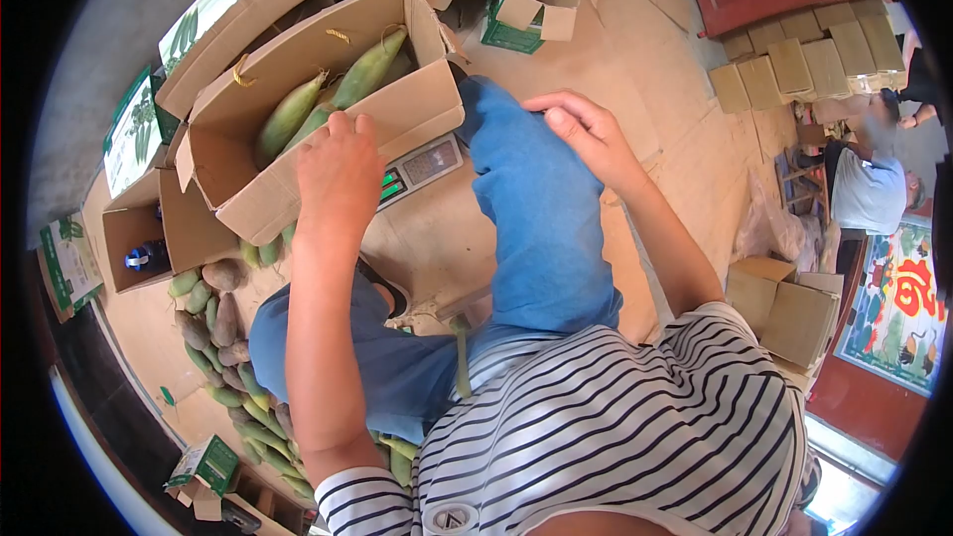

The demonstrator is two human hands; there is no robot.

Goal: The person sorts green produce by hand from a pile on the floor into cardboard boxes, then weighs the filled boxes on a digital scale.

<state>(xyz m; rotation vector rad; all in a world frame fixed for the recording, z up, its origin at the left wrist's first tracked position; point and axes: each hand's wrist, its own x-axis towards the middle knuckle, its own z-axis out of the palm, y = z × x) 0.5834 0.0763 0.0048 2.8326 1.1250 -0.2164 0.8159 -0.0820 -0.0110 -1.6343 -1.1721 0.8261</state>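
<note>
My left hand [340, 164] is at the near wall of an open cardboard box [422, 104], its fingers curled over the rim beside the green radishes inside. Whether they grip the rim or the end of a radish is hidden. One long green radish [369, 69] leans toward the box's far right corner, and another radish [290, 117] lies to its left. Under the box sits a scale [429, 165] with a green lit display. My right hand [588, 134] rests on my knee, fingers stretched out, holding nothing.
Many green and brownish radishes [213, 313] lie on the floor at left. Printed cartons [238, 15] stand behind the box, another open carton [526, 10] at the top. A blue-capped bottle [149, 258] lies in a carton. People sit or stand at far right near stacked boxes [804, 65].
</note>
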